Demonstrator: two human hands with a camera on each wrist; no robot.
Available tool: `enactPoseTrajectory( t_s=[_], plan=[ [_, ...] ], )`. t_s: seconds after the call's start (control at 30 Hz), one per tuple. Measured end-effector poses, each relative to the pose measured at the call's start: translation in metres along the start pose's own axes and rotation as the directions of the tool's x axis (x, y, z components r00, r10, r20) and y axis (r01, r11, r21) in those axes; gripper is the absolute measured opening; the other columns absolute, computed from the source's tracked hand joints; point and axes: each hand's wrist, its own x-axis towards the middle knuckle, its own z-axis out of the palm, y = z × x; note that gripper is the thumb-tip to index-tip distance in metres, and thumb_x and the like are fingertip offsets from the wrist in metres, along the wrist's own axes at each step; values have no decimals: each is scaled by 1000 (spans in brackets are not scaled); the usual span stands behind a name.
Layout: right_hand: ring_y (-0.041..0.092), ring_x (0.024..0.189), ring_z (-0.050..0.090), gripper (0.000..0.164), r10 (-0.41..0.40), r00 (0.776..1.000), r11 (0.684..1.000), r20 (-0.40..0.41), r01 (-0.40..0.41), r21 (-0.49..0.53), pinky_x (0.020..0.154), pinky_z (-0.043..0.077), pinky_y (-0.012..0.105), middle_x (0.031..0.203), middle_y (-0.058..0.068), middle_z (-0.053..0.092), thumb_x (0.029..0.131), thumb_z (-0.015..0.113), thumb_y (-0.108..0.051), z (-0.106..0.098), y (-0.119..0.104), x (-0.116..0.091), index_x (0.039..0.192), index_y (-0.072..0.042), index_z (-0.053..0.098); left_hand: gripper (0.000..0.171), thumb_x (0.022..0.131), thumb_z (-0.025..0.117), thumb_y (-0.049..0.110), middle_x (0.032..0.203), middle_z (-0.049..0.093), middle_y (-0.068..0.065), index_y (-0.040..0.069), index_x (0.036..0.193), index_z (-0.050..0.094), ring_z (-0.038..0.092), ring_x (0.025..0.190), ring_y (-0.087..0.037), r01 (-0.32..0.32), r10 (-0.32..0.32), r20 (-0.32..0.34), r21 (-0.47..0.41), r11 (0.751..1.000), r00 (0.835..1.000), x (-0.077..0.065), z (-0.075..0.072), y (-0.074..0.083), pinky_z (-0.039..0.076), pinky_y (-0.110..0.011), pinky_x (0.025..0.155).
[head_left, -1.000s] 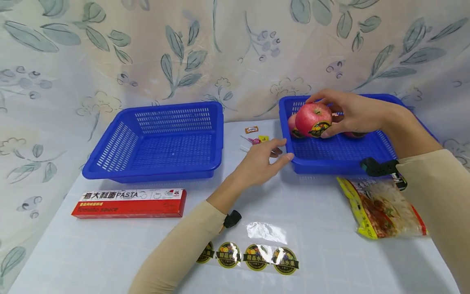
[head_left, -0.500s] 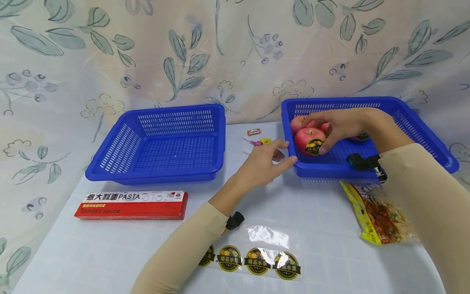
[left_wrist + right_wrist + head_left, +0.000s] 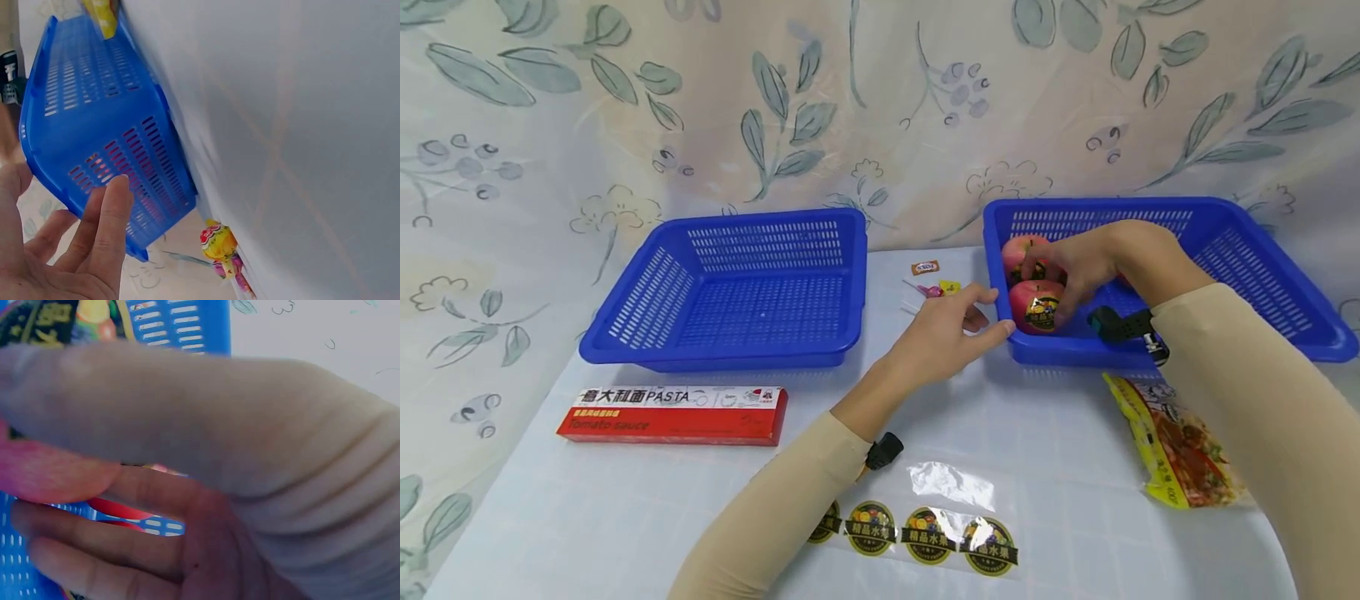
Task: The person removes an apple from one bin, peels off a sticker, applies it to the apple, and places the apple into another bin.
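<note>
In the head view my right hand [image 3: 1088, 262] reaches into the right blue basket [image 3: 1187, 208] and holds a red apple [image 3: 1028, 300] with a black-and-gold sticker low in its near left corner. The right wrist view has my thumb across the sticker of this apple [image 3: 56, 469], fingers on its other side. Behind it sits another apple [image 3: 1021, 250]; more red fruit is partly hidden under the hand. My left hand [image 3: 940, 333] rests at the basket's left side, thumb and index tips right at the rim, the other fingers [image 3: 112, 225] loosely extended along the outer wall.
Left stands another blue basket [image 3: 760, 317]. Before it lies a pasta box [image 3: 673, 417]. Between the baskets are a lollipop [image 3: 931, 292] and a small orange-wrapped candy [image 3: 925, 267]. A clear sheet of round stickers [image 3: 928, 535] lies in front, a yellow food packet [image 3: 1180, 450] at right.
My right hand has lowered the apple from above the basket into its near left corner, in front of another apple. My left hand has stayed at the basket's left rim.
</note>
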Motion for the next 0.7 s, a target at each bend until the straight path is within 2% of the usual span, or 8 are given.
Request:
enactPoseTrajectory(
  t_s=[0.1,0.23,0.4,0.53,0.7],
  plan=[
    [38,123,50,101,18,999,1000,37,-19,17,94,58,48,138,27,44,79,91,-27,0,-6,0,153,-7,25,50,100,64,47,106,71,3,15,139,60,65,98,-9,1,-1,-5,2,1000,1000,0,-2,0,54,-22,87],
    [37,120,51,100,72,995,997,64,-74,26,93,59,46,139,28,38,79,91,-22,0,-13,-1,151,-5,25,50,100,63,47,107,71,2,15,139,59,66,99,-9,3,-3,2,9,1000,1000,-1,-1,0,54,-23,86],
    [32,111,60,96,124,991,991,57,-126,35,92,59,44,134,29,43,81,89,-14,0,-19,-4,151,-3,25,52,102,59,49,111,71,0,16,142,55,66,102,-12,-2,0,43,49,999,999,-1,-3,-1,54,-24,87],
    [29,106,62,91,107,993,993,45,-109,44,93,59,44,129,27,50,82,86,-10,0,-20,-6,152,-1,28,54,104,56,47,119,70,-3,16,148,50,66,109,-15,-7,-5,106,116,993,994,-1,-12,-1,54,-29,92],
    [29,110,60,86,48,999,998,-16,-48,-40,93,58,45,132,23,54,85,85,-21,1,-16,-10,151,0,34,58,103,61,41,129,69,-6,15,152,46,64,118,-17,-18,-11,167,173,985,986,-9,-29,-1,53,-32,100]
  ],
)
